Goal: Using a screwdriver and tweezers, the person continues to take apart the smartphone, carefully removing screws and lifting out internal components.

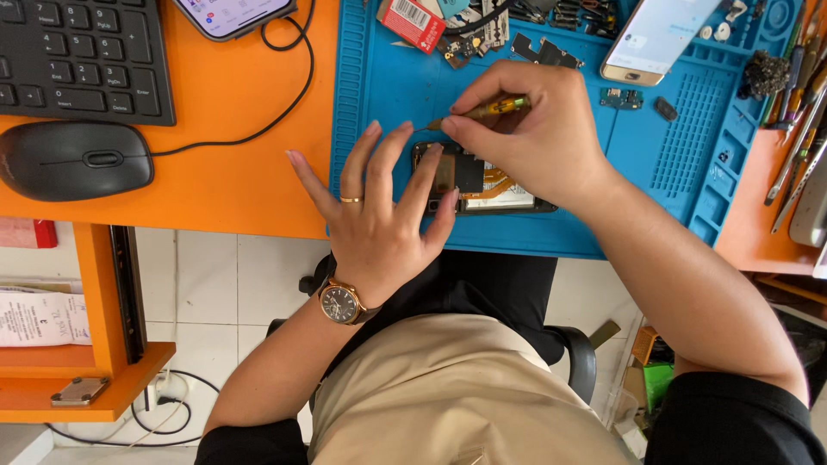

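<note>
The left hand (379, 215) spreads its fingers on one opened phone (482, 181) near the blue mat (388, 86) edge; right hand (525, 129) fingers pinch one screwdriver (491, 109), its tip seemingly just beyond the left fingertips.

desk (233, 95): orange
work mat (388, 86): blue, ridged grid at the right
screwdriver (495, 108): yellow-green handle
opened phone (482, 181): black, with an orange-brown strip and a pale patch
mouse (73, 159): black
keyboard (82, 52): black, white legends
watch (342, 303): gold case, dark dial, brown strap
ring (351, 200): gold
far phone (659, 39): gold edge, pale screen
floor tiles (233, 275): white
</note>
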